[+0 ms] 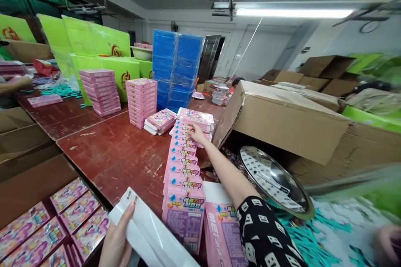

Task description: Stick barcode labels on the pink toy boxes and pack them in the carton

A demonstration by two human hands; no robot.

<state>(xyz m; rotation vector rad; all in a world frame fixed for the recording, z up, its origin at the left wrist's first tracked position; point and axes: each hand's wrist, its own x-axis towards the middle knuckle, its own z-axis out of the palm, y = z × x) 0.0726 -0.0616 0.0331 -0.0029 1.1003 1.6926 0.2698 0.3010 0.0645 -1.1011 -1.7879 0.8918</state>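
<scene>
My left hand (120,235) holds a white folded sheet or flat box (153,233) near the bottom, thumb on top of it. My right hand (197,134) reaches forward to the far end of a long overlapping row of pink printed packets (184,206), its fingers bent together at the row's edge; what is between them is too small to make out. Just behind that hand lies a pile of pink flat boxes (196,115). More pink packaging (222,229) lies under my right forearm.
Stacked pink boxes (142,102) and a tall blue stack (177,66) stand at the back. An open carton (291,121) and a round metal tray (274,179) are at right, beside turquoise strips (310,233). Packed boxes (75,212) fill a carton at lower left. Another person's arm (14,85) shows far left.
</scene>
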